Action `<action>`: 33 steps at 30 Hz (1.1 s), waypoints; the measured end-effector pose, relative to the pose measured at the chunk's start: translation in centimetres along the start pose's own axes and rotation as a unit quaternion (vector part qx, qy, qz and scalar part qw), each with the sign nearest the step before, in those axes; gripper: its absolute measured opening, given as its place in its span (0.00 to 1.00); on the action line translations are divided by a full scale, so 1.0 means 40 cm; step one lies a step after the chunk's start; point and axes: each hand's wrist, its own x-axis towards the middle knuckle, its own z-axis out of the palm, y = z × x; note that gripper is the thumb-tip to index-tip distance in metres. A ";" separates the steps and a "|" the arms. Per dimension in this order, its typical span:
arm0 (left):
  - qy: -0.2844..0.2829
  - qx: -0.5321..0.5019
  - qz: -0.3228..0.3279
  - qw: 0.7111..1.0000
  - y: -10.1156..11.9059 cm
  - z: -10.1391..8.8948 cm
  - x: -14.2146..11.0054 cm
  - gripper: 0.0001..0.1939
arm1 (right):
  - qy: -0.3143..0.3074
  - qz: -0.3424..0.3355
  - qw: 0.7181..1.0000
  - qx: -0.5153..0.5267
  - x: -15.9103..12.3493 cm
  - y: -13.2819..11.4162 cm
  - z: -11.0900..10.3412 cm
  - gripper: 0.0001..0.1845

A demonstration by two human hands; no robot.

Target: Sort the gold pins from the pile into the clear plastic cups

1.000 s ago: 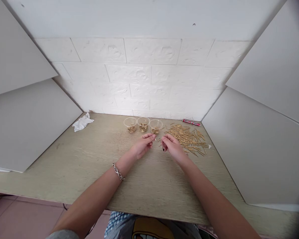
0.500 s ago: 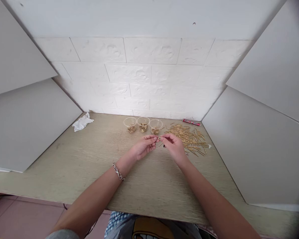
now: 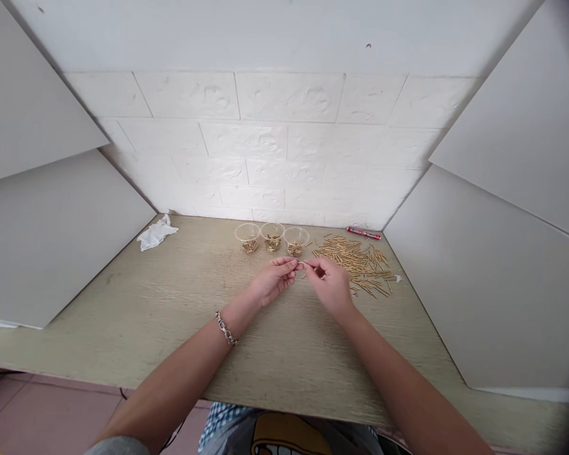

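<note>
My left hand point(image 3: 275, 281) pinches one end of a thin gold-coloured metal pin point(image 3: 302, 263) between thumb and forefinger. At its other end the fingertips of my right hand point(image 3: 330, 284) are closed on the same pin. Both hands are just above the table, in front of three clear plastic cups point(image 3: 272, 232) holding small gold-coloured metal pieces. Beyond and beside my right hand lies a loose pile of gold-coloured metal pins point(image 3: 355, 256). The fingertips partly hide the held pin.
A crumpled white tissue point(image 3: 157, 232) lies at the back left of the wooden table point(image 3: 171, 316). A red tube-like packet point(image 3: 364, 233) rests behind the pile. White panels stand on both sides, and a white brick-patterned wall point(image 3: 265, 139) closes the back.
My right hand has shifted slightly, its fingers bending differently around the pin. My left hand stays nearly still, and the cups and pile look the same.
</note>
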 end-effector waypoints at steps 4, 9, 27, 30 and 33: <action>0.015 0.039 0.046 0.998 -0.007 0.004 0.002 0.11 | -0.011 -0.042 0.997 -0.062 -0.002 0.012 0.002 0.09; 0.028 0.099 0.096 0.990 -0.003 0.012 -0.002 0.16 | -0.039 -0.052 0.996 -0.062 0.003 0.009 -0.005 0.10; 0.048 0.078 0.110 0.990 -0.008 0.035 -0.017 0.16 | 0.030 0.008 0.999 0.032 -0.010 -0.004 0.022 0.10; 0.045 0.066 0.107 0.991 -0.007 0.040 -0.021 0.16 | 0.031 0.006 0.999 0.034 -0.011 -0.008 0.022 0.10; 0.039 0.059 0.105 0.992 -0.005 0.039 -0.022 0.16 | 0.027 0.010 0.998 0.049 -0.011 -0.007 0.021 0.10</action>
